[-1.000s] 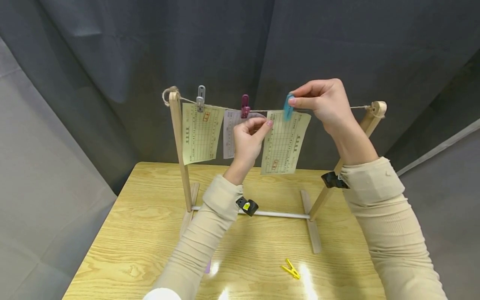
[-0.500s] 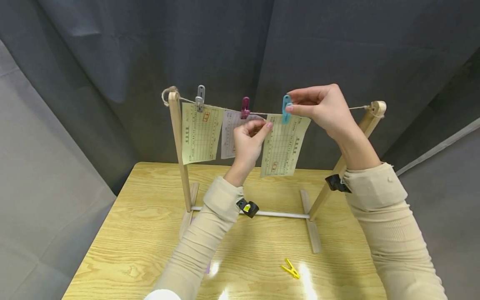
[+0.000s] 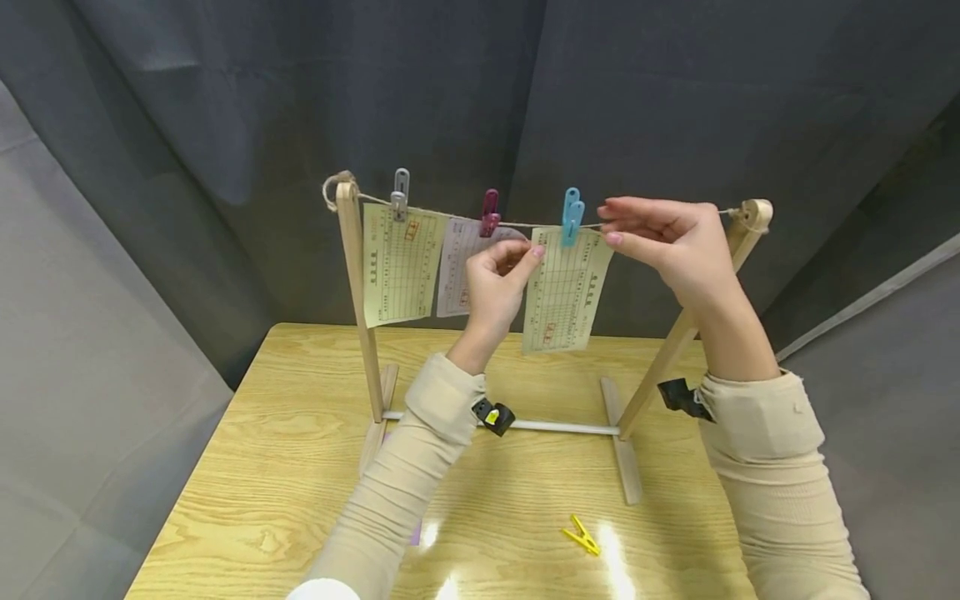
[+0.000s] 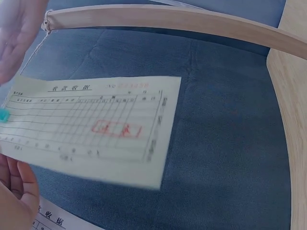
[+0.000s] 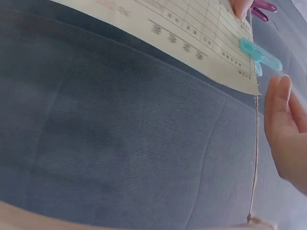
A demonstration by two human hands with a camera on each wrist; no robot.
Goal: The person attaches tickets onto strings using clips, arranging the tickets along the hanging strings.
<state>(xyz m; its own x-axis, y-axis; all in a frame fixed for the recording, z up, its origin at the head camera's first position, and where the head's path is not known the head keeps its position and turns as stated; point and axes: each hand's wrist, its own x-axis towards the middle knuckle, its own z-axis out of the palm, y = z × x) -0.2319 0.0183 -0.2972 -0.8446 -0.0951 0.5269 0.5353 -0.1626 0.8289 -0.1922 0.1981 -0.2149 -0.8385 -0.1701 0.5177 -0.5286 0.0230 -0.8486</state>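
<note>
A blue clothespin (image 3: 572, 218) clips a pale yellow-green printed receipt (image 3: 564, 292) to a twine line (image 3: 525, 225). My left hand (image 3: 495, 279) pinches the upper left corner of that receipt just under the line. To the right of the clothespin, my right hand (image 3: 678, 242) is apart from it, fingers extended and thumb below. The right wrist view shows those fingers (image 5: 284, 98) beside the clothespin (image 5: 261, 55) with nothing in them. Partly behind my left hand hangs a lilac receipt (image 3: 457, 267) under a purple clothespin (image 3: 490, 213).
Another yellow-green receipt (image 3: 401, 267) hangs at the left from a grey clothespin (image 3: 401, 196). Wooden posts (image 3: 360, 317) hold the line, joined low by a white bar (image 3: 562, 427). A yellow clothespin (image 3: 581, 535) lies on the wooden table (image 3: 300, 467).
My right hand has let go of the blue clothespin and moved right and slightly down. The clothespin stays clipped on the line. The left hand has hardly moved.
</note>
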